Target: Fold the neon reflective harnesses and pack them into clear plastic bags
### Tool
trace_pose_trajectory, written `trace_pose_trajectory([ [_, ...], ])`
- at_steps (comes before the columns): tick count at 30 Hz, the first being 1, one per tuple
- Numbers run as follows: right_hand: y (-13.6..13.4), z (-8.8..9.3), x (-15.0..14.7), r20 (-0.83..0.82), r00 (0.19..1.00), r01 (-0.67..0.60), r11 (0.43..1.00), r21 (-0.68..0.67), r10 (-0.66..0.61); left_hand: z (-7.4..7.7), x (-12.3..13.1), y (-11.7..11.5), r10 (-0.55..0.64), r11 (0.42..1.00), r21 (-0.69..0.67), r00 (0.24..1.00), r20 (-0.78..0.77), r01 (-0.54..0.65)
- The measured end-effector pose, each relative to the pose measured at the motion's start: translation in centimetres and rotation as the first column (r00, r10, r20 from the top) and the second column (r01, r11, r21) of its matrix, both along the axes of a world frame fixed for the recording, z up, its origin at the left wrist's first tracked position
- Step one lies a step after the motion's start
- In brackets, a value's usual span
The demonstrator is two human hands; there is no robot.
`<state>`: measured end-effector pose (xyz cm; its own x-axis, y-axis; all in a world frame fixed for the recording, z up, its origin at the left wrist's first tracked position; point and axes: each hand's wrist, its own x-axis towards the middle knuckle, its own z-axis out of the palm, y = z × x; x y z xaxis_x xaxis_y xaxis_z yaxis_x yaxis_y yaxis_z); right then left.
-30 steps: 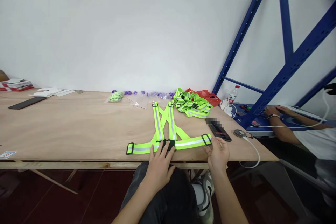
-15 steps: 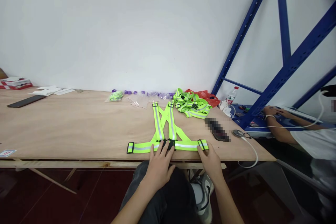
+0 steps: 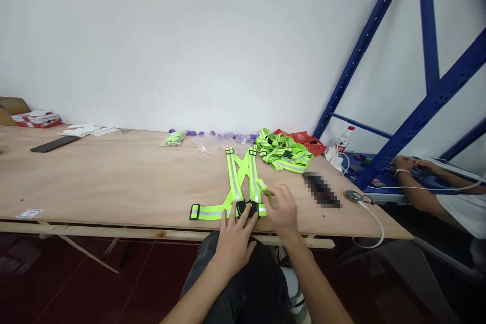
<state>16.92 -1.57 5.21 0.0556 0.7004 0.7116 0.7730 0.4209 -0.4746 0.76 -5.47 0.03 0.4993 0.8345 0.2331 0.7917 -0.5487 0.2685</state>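
A neon-yellow reflective vest point(image 3: 233, 177) of elastic straps with grey stripes lies flat near the table's front edge, its two shoulder straps crossing. My left hand point(image 3: 234, 238) rests with spread fingers on the black buckle point(image 3: 246, 208) at its waist. On the right, my right hand point(image 3: 281, 210) pinches the right waist strap, which is folded up and inward over the vest; the fingers partly hide it. The left waist strap point(image 3: 212, 212) extends straight out to its black slider.
Beyond the vest, more reflective straps point(image 3: 292, 157) lie piled by a red bag point(image 3: 304, 140). Clear bags point(image 3: 207, 144), a packed bag point(image 3: 173, 138) and purple rolls line the wall. A phone point(image 3: 322, 190) and cabled disc point(image 3: 353, 196) lie right. Another person's arm point(image 3: 419, 195) is beyond the blue rack.
My right hand has lifted the right waist strap's end from the table and brought it leftward over the vest. My left hand stays on the buckle. The view has shifted slightly.
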Motion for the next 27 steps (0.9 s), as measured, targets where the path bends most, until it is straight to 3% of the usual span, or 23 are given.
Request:
trace_pose_trajectory([
  [2,0.5,0.2,-2.1,0.218,0.956,-0.189,0.981,-0.055,0.196,0.1,0.1,-0.2,0.038,0.999,-0.033,0.999,-0.001,-0.038],
  [4,1.0,-0.4,-3.4,0.306,0.904,-0.282,0.954,-0.099,0.299,0.3,0.0,-0.3,0.047,0.997,-0.065,0.999,0.009,-0.046],
  [6,1.4,-1.3,-3.9,0.278,0.901,-0.318,0.943,-0.103,0.334,0.7,-0.5,-0.5,0.015,0.997,-0.075,0.997,0.07,-0.01],
  [9,1.5,-2.9,-3.7,0.189,0.923,-0.325,0.942,-0.08,0.334,1.4,-2.1,-0.6,-0.038,0.997,-0.054,0.958,0.283,0.055],
  [12,1.2,-3.8,-3.4,0.219,0.906,-0.348,0.932,-0.105,0.363,1.9,-3.7,-0.3,0.069,0.997,-0.057,0.854,0.515,-0.046],
  [14,0.9,-4.0,-3.5,0.261,0.882,-0.368,0.919,-0.141,0.393,2.0,-4.5,0.3,0.126,0.992,-0.052,0.81,0.573,-0.118],
  [20,0.0,-3.1,-2.2,0.278,0.814,-0.457,0.858,-0.236,0.51,1.1,-4.9,2.6,0.018,1.0,0.007,0.921,0.389,-0.023],
  [24,-0.7,-3.5,1.1,0.143,0.908,-0.363,0.91,-0.201,0.394,0.6,-4.8,3.3,0.027,0.996,0.066,0.933,0.359,-0.054],
  [27,-0.9,-4.0,3.1,0.029,0.949,-0.293,0.912,-0.288,0.314,0.4,-4.7,3.4,0.016,0.992,0.113,0.938,0.346,-0.059],
])
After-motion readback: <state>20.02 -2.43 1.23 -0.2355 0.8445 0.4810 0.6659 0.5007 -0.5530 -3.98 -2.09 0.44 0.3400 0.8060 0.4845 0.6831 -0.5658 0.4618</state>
